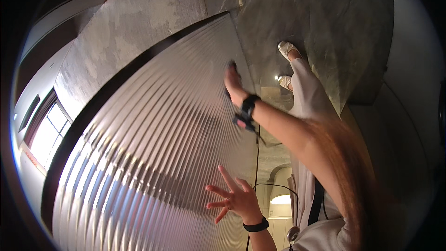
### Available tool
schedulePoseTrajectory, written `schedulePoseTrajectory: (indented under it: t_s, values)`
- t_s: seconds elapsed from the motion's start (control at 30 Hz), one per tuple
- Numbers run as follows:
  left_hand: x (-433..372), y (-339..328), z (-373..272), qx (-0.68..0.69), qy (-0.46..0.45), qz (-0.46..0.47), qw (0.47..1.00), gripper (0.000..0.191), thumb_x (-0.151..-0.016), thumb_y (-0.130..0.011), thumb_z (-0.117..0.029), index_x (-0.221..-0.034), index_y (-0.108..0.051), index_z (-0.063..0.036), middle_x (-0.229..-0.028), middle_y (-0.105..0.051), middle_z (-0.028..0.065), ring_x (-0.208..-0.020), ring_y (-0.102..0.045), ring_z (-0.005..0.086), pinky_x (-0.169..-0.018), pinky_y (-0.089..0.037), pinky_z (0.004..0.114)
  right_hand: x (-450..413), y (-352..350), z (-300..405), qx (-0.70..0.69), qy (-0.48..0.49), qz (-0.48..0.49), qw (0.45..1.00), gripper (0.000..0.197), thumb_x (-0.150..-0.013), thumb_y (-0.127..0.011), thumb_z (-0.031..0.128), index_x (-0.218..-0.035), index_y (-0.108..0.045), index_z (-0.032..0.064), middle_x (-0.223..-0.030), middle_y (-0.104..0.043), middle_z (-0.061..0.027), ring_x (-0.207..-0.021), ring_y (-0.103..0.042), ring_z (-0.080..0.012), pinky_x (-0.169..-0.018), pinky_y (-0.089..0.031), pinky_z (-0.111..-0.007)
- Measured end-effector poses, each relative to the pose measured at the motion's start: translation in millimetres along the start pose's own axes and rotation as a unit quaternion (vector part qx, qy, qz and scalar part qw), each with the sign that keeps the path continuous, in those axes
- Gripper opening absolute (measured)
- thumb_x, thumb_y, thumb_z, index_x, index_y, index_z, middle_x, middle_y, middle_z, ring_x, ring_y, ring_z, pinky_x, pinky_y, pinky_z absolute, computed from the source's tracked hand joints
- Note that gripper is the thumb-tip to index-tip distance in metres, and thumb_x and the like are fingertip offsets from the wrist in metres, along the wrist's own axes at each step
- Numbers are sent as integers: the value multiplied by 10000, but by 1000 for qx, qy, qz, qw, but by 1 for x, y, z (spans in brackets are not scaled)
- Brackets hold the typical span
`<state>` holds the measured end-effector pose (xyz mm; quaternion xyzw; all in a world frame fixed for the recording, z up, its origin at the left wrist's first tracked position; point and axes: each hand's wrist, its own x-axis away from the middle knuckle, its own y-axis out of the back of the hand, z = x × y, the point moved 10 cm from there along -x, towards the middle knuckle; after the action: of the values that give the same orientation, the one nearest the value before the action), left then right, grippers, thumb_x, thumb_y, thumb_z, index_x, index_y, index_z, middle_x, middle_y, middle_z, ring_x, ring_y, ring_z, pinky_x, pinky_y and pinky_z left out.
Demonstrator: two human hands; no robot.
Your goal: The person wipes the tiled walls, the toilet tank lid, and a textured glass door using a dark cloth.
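Observation:
A fluted glass panel [150,139] with a dark frame [104,94] fills the left and middle of the head view. My left hand [238,198] is in front of its lower part, fingers spread, holding nothing; whether the fingertips touch the glass is hard to tell. A black band circles that wrist. Higher up, my right hand [234,82] is blurred and seen edge-on near the glass. Something dark shows along its fingers, and I cannot tell if it is held or a reflection. A black strapped device [245,113] sits on the right wrist.
My feet in pale shoes [287,49] stand on a grey mottled floor [271,14] beside the panel. A bright window [50,132] lies past the frame at far left. Near my waist are a thin black cable [275,184] and a lit, whitish curved object [280,209].

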<state>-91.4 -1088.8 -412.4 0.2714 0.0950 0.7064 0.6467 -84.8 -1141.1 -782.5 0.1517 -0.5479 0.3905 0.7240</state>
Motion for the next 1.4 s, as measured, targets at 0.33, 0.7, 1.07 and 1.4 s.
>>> schedulePoseTrajectory:
  t_s: [0.33,0.7,1.07,1.4]
  values:
    - [-1,-10,-16,-144,-65,138,978,561,-923,-250,-434,-1453,-85,-355,-1519,27,144,-1297,141,548,-915,155,727,-74,-9,149,133,395,-17,909,586,-858,-326,105,-1415,-182,-8,-1427,-267,-226,-1320,-225,-349,-1096,-180,-393]
    - [14,-9,-7,99,-129,108,981,425,-853,-504,-254,-1276,-503,-292,-1487,-174,181,-1359,56,464,-992,233,578,-9,-1,2,12,7,68,998,568,-940,-262,267,-1442,-98,58,-1456,-229,-164,-1330,-241,-262,-1087,-202,-378]
    - [80,117,100,454,27,-392,800,534,-840,-526,-111,-1348,-361,-101,-1395,-333,193,-1356,-165,406,-1101,-114,567,375,-95,285,154,563,266,767,576,-891,-419,103,-1434,-228,77,-1480,-72,-253,-1376,-52,-416,-1105,-66,-499]
    - [94,178,161,424,-37,-368,827,220,-781,-559,-103,-991,-624,-116,-1317,-460,125,-1334,-256,381,-1090,-159,569,368,-49,266,-172,86,314,930,517,-932,-408,52,-1426,-306,162,-1312,-463,-12,-1068,-496,-113,-899,-385,-240]
